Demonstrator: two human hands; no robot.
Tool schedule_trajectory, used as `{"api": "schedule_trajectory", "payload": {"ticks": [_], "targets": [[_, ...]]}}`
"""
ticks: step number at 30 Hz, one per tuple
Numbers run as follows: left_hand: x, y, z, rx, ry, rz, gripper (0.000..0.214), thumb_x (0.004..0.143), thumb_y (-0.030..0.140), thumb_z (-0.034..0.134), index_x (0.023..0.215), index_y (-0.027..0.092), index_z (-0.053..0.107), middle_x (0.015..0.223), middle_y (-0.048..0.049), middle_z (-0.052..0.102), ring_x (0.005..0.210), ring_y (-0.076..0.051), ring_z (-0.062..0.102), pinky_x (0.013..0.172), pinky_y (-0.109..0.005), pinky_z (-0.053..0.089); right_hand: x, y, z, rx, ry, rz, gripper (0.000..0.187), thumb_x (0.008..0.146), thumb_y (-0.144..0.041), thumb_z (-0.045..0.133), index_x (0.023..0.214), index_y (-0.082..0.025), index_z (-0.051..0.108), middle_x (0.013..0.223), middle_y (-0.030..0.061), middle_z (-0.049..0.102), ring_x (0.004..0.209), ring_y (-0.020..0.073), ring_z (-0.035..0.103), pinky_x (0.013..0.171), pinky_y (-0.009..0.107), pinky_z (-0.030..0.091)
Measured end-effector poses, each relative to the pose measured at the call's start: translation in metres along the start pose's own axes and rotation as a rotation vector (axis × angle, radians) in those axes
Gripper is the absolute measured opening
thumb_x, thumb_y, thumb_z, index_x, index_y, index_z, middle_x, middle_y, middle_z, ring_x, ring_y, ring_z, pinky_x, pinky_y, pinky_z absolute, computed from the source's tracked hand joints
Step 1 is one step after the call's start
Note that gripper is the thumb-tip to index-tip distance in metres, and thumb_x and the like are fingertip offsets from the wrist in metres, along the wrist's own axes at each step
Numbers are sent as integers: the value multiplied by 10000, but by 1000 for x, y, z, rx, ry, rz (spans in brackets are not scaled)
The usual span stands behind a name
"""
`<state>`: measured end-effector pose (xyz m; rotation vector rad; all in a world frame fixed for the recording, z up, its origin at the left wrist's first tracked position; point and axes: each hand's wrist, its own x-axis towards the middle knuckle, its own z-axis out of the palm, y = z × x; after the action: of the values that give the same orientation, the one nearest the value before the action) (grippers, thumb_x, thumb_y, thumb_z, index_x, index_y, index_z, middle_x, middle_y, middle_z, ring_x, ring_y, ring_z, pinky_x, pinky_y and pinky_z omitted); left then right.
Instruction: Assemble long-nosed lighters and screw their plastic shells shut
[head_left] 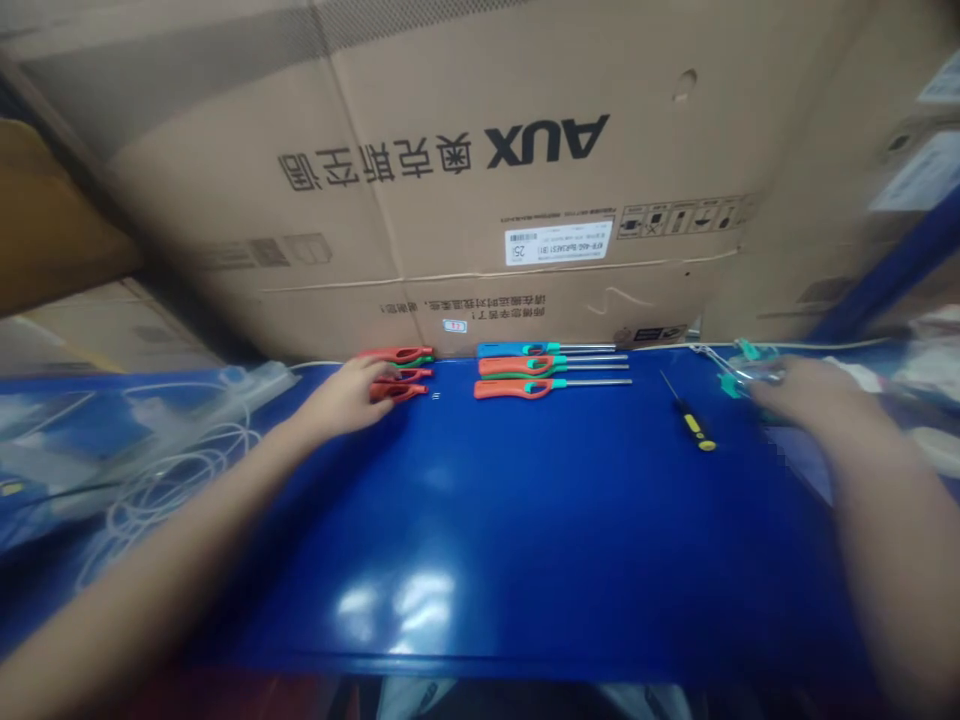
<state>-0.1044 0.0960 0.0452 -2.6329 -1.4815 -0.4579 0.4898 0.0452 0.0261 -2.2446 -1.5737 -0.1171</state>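
Observation:
My left hand is at the back left of the blue table, its thumb and fingers closed around a red lighter handle. More red handles and a green one lie stacked behind it, partly covered by my fingers. To their right is a row of long-nosed gas lighters in orange, green and blue, with metal tubes pointing right. My right hand reaches over a cluster of metal tubes with teal ends at the back right; its fingers are blurred and partly hidden. A black-and-yellow screwdriver lies left of that hand.
A large cardboard box rises along the table's back edge. Coiled white cable and a white power strip lie at the left. White items sit at the far right, beside a blue post. The blue tabletop spreads in front.

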Motion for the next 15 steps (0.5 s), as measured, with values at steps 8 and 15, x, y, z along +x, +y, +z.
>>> {"api": "schedule_trajectory", "payload": {"ticks": [8, 15], "targets": [[33, -29, -2, 134, 4, -87, 366, 876, 412, 540, 1133, 185, 669, 1084, -129, 628, 1052, -311, 586, 935, -436, 484, -33, -85, 14, 0, -70, -304, 214, 889, -306, 571, 1031, -183, 673, 1035, 140, 700, 1034, 326, 643, 930, 448, 493], [57, -20, 13, 208, -25, -43, 283, 879, 409, 556, 959, 208, 739, 1030, -129, 609, 1011, -319, 580, 833, -413, 490, -55, -106, 19, -34, -209, -577, 206, 904, -303, 553, 1019, -209, 695, 1076, 100, 674, 1063, 290, 619, 905, 405, 493]]}}
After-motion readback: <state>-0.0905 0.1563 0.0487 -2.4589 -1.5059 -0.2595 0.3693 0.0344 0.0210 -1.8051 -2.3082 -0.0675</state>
